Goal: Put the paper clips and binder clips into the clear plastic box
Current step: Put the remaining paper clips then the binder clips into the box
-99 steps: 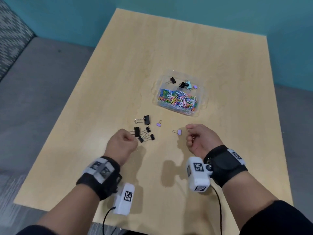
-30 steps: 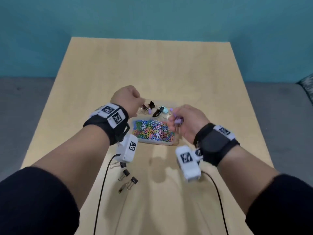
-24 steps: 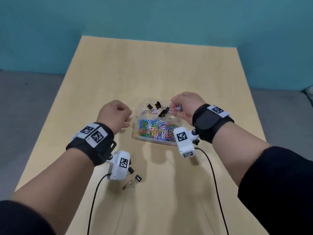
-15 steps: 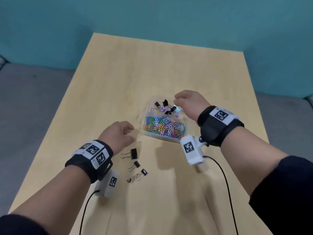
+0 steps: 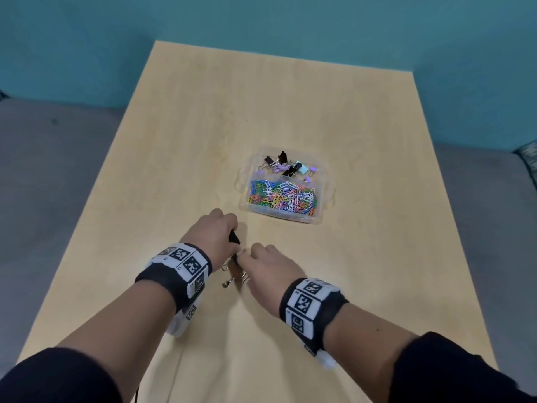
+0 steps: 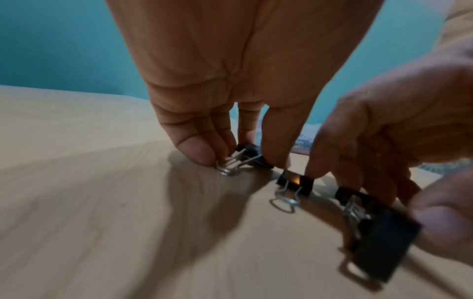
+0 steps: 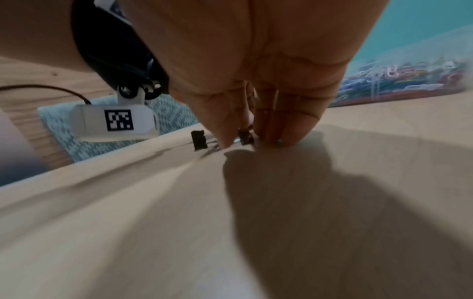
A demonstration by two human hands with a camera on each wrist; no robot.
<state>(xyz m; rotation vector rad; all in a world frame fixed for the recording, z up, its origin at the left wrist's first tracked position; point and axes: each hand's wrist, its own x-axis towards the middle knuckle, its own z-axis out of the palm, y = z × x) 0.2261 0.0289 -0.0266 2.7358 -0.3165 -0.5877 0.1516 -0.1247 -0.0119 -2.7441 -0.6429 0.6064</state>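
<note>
The clear plastic box point(image 5: 322, 199) sits mid-table, with coloured paper clips point(image 5: 282, 196) in its near part and black, purple and mint binder clips point(image 5: 283, 167) in its far part. Nearer me, several black binder clips lie on the table. My left hand point(image 5: 213, 232) pinches one black binder clip point(image 6: 249, 154) that rests on the wood. My right hand point(image 5: 270, 266) comes down beside it, thumb and fingers closed on a small black clip point(image 7: 246, 137). Another small clip point(image 6: 295, 182) and a larger one point(image 6: 384, 242) lie under that hand.
The light wood table point(image 5: 290, 97) runs back to a teal wall. Grey floor lies on both sides, and a patterned rug point(image 7: 64, 129) shows past the left edge. The left wrist camera point(image 7: 115, 121) hangs close to the clips.
My right hand has left the box, where the purple clip now lies, and come back to the black clips. My left hand has closed on one of them.
</note>
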